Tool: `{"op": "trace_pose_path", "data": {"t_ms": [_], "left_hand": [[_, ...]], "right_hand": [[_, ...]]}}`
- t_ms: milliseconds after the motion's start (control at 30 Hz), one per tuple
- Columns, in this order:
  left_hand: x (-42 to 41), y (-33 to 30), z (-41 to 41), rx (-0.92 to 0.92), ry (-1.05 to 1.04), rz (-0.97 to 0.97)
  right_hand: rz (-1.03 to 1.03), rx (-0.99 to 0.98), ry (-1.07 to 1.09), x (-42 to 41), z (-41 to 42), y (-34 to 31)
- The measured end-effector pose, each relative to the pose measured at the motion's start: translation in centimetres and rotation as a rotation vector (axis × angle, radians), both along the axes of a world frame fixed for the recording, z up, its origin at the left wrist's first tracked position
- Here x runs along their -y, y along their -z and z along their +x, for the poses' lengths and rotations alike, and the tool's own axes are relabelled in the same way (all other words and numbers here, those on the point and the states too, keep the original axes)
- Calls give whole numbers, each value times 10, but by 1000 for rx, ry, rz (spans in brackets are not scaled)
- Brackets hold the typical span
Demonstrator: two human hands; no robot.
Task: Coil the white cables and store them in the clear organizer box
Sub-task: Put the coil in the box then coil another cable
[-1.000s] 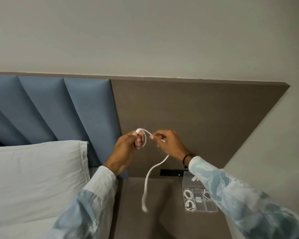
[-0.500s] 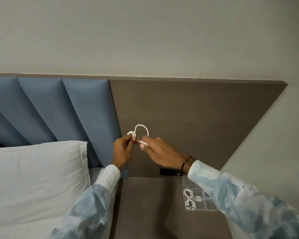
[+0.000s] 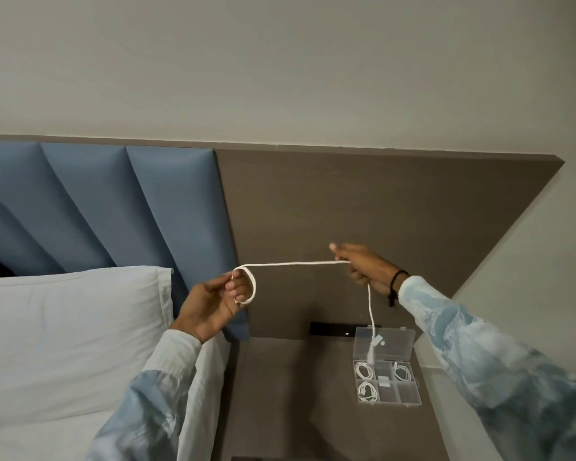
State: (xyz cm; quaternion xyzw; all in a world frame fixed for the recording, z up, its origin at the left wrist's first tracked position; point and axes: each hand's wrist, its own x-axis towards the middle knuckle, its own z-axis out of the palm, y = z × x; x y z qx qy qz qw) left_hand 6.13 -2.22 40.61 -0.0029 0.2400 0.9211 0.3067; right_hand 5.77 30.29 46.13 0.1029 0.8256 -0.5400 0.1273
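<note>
Two hands, left hand fingers looping white cable, right hand fingers gripping it

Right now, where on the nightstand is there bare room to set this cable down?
The nightstand top is bare between the bed edge and the clear organizer box. The box crowds the right side: three compartments hold coiled cables, and its open lid leans against the wall panel.

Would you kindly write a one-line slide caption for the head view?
Both hands stretch a white cable, looped at the left hand, above an open clear organizer box.
</note>
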Motion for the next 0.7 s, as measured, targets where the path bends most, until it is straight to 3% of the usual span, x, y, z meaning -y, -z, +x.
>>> {"op": "trace_pose_path", "data": {"t_ms": [67,167,267,333,433,500,567,633,700], "left_hand": [[-7,-9,-7,-6,-98,49],[-26,-20,-22,164,-394,160],[-36,-21,-36,284,-646,119],[-42,-17,-41,266,-771,-34],[-49,-1,-40,12,-980,-616],[-51,13,-31,-301,-918,-973],[-52,26,-23,-622,-722,-1191],[-59,29,-10,-742,-533,-1182],[-69,22,4,-665,-415,-1050]], "right_hand": [[59,19,-52,12,9,23],[83,-107,-113,53,25,47],[279,-231,-309,87,42,57],[368,-268,-424,100,52,52],[361,-333,-485,106,57,35],[352,-401,-506,104,53,20],[349,-489,-485,100,43,3],[375,-561,-441,92,28,-13],[447,-598,-422,80,14,-23]]}}
